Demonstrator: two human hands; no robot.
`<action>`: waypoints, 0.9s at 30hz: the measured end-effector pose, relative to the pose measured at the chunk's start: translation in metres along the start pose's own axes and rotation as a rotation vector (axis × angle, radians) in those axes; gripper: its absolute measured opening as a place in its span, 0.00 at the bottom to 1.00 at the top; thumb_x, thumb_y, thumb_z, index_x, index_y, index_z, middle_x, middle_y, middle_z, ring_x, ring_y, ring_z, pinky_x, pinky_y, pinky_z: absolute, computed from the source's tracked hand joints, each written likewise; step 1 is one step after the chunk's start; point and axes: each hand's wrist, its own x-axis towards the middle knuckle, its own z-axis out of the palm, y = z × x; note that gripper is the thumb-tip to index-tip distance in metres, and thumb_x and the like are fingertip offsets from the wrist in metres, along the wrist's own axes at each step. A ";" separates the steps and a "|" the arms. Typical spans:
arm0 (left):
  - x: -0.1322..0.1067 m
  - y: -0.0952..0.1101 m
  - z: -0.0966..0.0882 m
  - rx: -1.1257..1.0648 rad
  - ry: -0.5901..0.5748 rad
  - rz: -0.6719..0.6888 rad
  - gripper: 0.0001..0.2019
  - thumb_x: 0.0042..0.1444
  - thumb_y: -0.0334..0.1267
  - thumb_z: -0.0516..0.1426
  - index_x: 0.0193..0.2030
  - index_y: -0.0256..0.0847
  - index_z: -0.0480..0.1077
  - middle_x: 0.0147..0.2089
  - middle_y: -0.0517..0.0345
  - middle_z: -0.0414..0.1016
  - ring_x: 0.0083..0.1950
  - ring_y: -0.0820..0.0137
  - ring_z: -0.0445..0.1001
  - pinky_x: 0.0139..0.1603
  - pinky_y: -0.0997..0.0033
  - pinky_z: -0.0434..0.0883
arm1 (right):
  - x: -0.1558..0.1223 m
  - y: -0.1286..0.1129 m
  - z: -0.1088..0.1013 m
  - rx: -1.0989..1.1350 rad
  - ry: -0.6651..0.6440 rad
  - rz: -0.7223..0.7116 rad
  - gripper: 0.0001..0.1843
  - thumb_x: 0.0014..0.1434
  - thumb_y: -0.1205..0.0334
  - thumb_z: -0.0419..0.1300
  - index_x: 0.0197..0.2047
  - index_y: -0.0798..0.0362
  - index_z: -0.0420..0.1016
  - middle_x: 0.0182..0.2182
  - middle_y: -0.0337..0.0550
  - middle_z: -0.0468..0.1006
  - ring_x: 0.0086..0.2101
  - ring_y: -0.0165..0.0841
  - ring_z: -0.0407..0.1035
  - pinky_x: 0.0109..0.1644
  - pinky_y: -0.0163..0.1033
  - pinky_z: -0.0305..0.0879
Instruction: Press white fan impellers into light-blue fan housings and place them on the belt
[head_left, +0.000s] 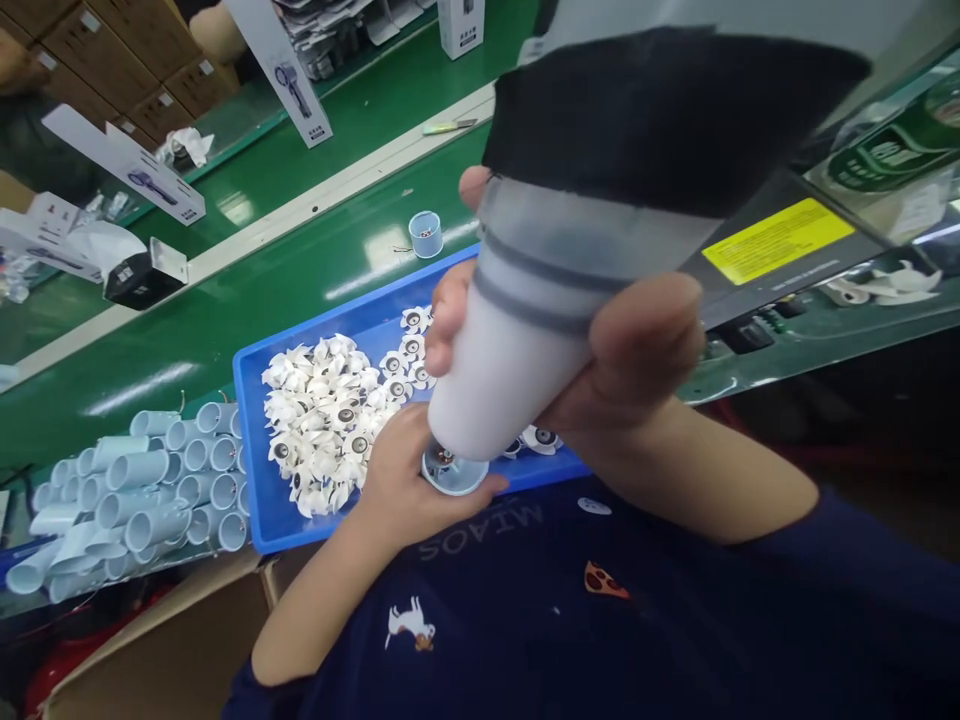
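Gripping blue tube [463, 478] (left hand [401, 475]) and white cylinder [506, 360] (right hand [611, 375]), you're apparently working mid-batch, finished count unclear, fan wheels [322, 420] remaining.

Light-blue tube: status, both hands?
Left hand holding light-blue tube, mouth facing camera. Right hand gripping white cylinder, end over tube's mouth, contact unclear. White cylinder hides part of that mouth.

There's one tray [375, 325], one white cylinder [510, 370], dozens of fan wheels [322, 420] and tubes [157, 525].

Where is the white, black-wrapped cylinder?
In the head view, the white cylinder slants from centre to upper right, in the right hand, over the light-blue tube in the left hand.
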 end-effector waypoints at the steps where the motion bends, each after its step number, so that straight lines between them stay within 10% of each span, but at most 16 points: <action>1: 0.000 0.001 0.000 0.002 0.006 0.003 0.16 0.49 0.48 0.70 0.41 0.44 0.74 0.33 0.57 0.76 0.31 0.65 0.73 0.34 0.63 0.70 | -0.002 0.001 0.000 0.001 -0.001 -0.002 0.27 0.42 0.45 0.78 0.31 0.55 0.73 0.30 0.40 0.75 0.29 0.33 0.72 0.32 0.37 0.75; 8: -0.006 0.005 0.004 0.029 0.045 0.010 0.15 0.49 0.47 0.68 0.39 0.43 0.73 0.29 0.60 0.71 0.28 0.68 0.69 0.32 0.66 0.70 | -0.008 -0.002 0.008 -0.081 0.017 0.034 0.32 0.34 0.40 0.79 0.29 0.55 0.71 0.28 0.40 0.74 0.27 0.33 0.71 0.31 0.39 0.75; 19: -0.012 0.010 -0.002 -0.025 -0.044 -0.186 0.25 0.45 0.51 0.71 0.47 0.43 0.75 0.38 0.54 0.80 0.34 0.60 0.77 0.35 0.61 0.73 | -0.012 0.012 0.008 -0.021 0.013 -0.111 0.27 0.51 0.38 0.73 0.36 0.54 0.73 0.34 0.44 0.75 0.30 0.34 0.73 0.30 0.37 0.74; 23: -0.016 -0.013 -0.023 0.144 -0.256 -0.453 0.39 0.45 0.51 0.71 0.65 0.48 0.68 0.58 0.49 0.77 0.55 0.49 0.77 0.54 0.49 0.73 | -0.019 -0.007 -0.021 -0.064 0.088 -0.124 0.33 0.45 0.39 0.78 0.48 0.47 0.75 0.35 0.39 0.75 0.31 0.33 0.73 0.34 0.37 0.76; 27: -0.025 -0.053 -0.051 0.250 0.015 -0.552 0.32 0.48 0.52 0.68 0.59 0.45 0.72 0.62 0.49 0.74 0.62 0.51 0.73 0.62 0.50 0.70 | -0.037 -0.014 -0.083 -0.345 0.337 -0.312 0.33 0.45 0.39 0.78 0.50 0.42 0.78 0.35 0.37 0.75 0.32 0.33 0.72 0.37 0.38 0.75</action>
